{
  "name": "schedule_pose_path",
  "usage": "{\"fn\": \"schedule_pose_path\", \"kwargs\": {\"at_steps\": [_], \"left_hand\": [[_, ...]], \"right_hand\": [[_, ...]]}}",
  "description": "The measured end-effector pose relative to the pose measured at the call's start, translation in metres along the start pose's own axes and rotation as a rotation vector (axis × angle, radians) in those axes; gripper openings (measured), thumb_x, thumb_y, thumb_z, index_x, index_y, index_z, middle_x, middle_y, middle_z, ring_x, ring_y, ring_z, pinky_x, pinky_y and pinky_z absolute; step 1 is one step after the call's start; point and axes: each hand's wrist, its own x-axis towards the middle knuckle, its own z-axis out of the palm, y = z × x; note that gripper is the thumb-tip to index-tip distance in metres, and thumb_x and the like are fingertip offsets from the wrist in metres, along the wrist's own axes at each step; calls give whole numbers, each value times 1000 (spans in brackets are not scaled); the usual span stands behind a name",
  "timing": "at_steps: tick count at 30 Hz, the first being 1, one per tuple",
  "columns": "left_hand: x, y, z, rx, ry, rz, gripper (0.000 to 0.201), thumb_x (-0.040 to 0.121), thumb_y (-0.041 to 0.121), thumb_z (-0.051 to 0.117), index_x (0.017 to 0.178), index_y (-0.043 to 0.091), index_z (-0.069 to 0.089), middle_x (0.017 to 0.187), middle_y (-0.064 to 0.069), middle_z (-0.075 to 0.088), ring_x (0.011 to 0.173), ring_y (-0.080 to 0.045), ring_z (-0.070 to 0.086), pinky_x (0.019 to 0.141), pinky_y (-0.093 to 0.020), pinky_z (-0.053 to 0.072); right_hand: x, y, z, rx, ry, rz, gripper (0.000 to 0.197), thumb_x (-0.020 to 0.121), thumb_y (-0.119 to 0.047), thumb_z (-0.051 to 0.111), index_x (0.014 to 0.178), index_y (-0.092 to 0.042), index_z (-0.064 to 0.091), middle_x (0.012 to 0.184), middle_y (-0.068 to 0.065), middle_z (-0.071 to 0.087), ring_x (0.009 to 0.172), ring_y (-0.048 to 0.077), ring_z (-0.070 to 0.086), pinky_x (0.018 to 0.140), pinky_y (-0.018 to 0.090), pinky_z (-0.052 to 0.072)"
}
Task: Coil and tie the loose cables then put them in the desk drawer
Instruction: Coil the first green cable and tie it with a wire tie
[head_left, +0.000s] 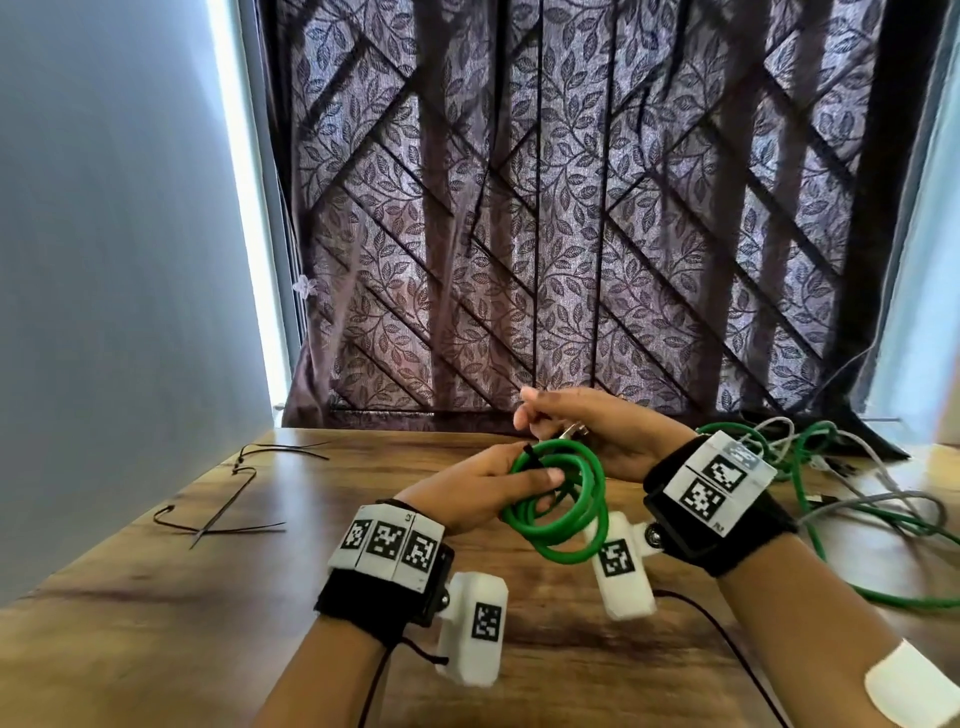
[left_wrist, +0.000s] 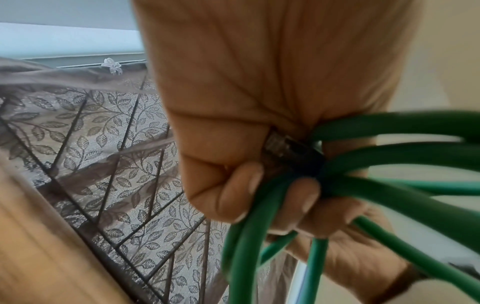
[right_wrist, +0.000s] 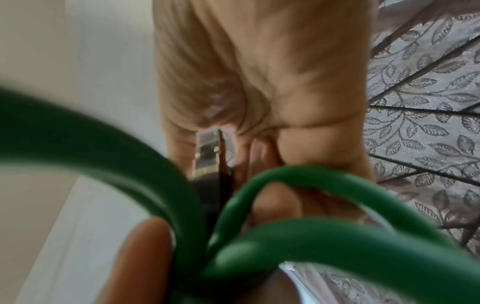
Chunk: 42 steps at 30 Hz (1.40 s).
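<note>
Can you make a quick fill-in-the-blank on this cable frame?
1. The left hand grips a coiled ___ cable.
2. The right hand pinches that cable's clear ___.
3. Black ties lie on the ___ desk.
Missing: green; plug; wooden

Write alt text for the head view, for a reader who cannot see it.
Two hands hold a coiled green cable above a wooden desk: the left hand grips the loops, the right hand holds the clear plug at its end. Black cable ties lie to the left, loose green and grey cables to the right, before a leaf-patterned curtain.
</note>
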Motion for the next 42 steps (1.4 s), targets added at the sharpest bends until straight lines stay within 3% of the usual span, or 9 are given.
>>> {"fn": "schedule_pose_path", "kwargs": {"at_steps": [3,5,10,15,21,28,32,36,42], "left_hand": [[1,-4,-4,-41,29,-30,26,87,19,57,110,11,49,92,-14,53,85,-23,50,73,-27,44],[0,-6,-9,-65,70,-27,30,91,5,54,118,11,41,91,-7,53,77,-12,54,68,-20,48],[-3,-6,-17,-4,105,-48,21,91,0,53,93,13,37,78,2,49,61,-2,54,59,-17,47],[-2,-6,-18,-15,124,-41,37,91,-2,51,124,-3,34,94,-5,49,70,-3,53,63,-14,48],[-2,-2,-15,-131,265,41,17,92,-2,46,98,11,38,83,-1,51,63,1,57,60,-14,49],[2,3,-10,-368,374,222,7,91,15,47,93,11,42,79,-6,52,54,-5,51,51,-17,44],[1,6,-7,-422,380,270,8,92,11,50,99,9,49,78,-2,62,56,-3,56,54,-16,48],[-1,7,-7,-440,392,251,13,94,4,41,97,7,53,71,4,67,58,-2,61,53,-14,49],[1,6,-5,-485,420,224,25,75,22,57,94,5,57,64,3,67,50,-2,59,48,-13,46]], "right_hand": [[-1,2,-1,-19,-59,-14,24,77,-18,70,90,-2,57,60,-6,62,52,4,56,51,14,46],[0,5,-1,-14,-91,-3,14,75,-13,63,85,-5,59,68,1,65,57,8,60,55,17,50],[0,9,-1,-42,-126,0,8,73,-8,62,81,-6,59,65,0,62,55,7,59,55,17,50],[4,12,6,-91,-23,-119,8,70,-7,65,78,-10,63,55,-4,44,51,7,42,53,20,35],[9,11,13,74,86,-188,8,76,0,60,71,-6,59,57,0,60,49,8,55,48,17,47],[18,11,25,241,321,-293,18,84,3,54,69,-7,57,53,1,54,46,10,51,45,19,45],[17,9,28,283,334,-328,16,86,3,53,73,-7,54,51,0,54,41,10,52,39,19,45],[20,13,25,207,367,-390,23,84,6,57,67,-9,56,55,-2,60,49,8,55,49,20,48],[19,18,21,169,292,-398,39,83,8,56,55,-18,58,58,-1,58,51,7,54,52,19,48]]}}
